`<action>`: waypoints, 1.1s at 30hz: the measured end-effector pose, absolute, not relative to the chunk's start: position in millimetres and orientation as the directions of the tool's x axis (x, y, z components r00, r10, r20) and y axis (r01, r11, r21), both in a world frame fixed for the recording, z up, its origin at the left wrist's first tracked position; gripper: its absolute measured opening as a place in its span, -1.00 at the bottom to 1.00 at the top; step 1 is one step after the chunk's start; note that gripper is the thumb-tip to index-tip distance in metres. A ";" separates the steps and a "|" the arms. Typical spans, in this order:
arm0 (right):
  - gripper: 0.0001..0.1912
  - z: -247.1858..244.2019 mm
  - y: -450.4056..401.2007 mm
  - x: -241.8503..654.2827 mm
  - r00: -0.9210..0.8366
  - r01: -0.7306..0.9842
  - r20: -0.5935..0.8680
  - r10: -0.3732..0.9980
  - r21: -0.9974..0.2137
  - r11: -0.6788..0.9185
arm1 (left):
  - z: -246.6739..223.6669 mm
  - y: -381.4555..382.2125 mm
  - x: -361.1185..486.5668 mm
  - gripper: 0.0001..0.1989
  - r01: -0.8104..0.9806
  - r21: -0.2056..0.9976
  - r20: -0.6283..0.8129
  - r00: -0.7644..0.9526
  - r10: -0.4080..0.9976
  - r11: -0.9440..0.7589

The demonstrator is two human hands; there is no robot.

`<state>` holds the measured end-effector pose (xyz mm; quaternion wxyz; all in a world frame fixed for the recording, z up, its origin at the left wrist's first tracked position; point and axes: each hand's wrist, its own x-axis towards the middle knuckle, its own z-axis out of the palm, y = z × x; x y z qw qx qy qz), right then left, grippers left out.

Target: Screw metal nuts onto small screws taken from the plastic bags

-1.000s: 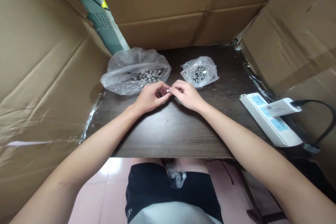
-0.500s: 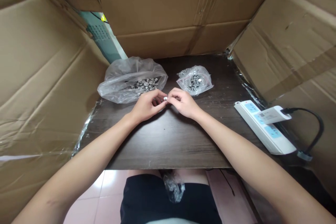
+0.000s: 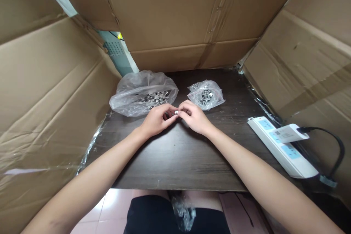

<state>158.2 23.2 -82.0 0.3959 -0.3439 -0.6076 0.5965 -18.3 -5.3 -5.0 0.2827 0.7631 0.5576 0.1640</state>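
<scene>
Fingertips of my left hand and my right hand meet over the middle of the dark table. Between them is a small shiny metal piece, pinched from both sides; its exact kind is too small to make out. Just beyond my left hand lies an open clear plastic bag with many round-headed metal pieces in it. Behind my right hand sits a smaller clear bag of metal screw-like pieces.
Cardboard walls enclose the table at the back and both sides. A white power strip with a plugged-in white adapter and black cable lies at the right. Crumpled clear plastic hangs below the front edge.
The whole view has shifted, so the table and bags appear lower and slightly to the right. Both hands keep their pinch on the small metal piece.
</scene>
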 end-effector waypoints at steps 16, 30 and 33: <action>-0.93 -87.1 24.4 156.9 -0.486 -0.130 0.032 0.874 -0.991 -0.036 | -3.4 -5.3 -19.5 -0.85 0.755 0.616 -0.073 0.339 0.938 -0.225; -0.78 -79.3 23.4 158.9 -0.487 -0.053 0.040 0.873 -0.998 0.017 | -4.2 -5.4 -20.3 -0.86 0.759 0.612 -0.075 0.335 0.939 -0.222; -0.81 -78.9 23.0 158.8 -0.488 -0.060 0.049 0.872 -0.998 0.022 | -4.6 -5.4 -20.2 -0.87 0.756 0.615 -0.077 0.338 0.938 -0.223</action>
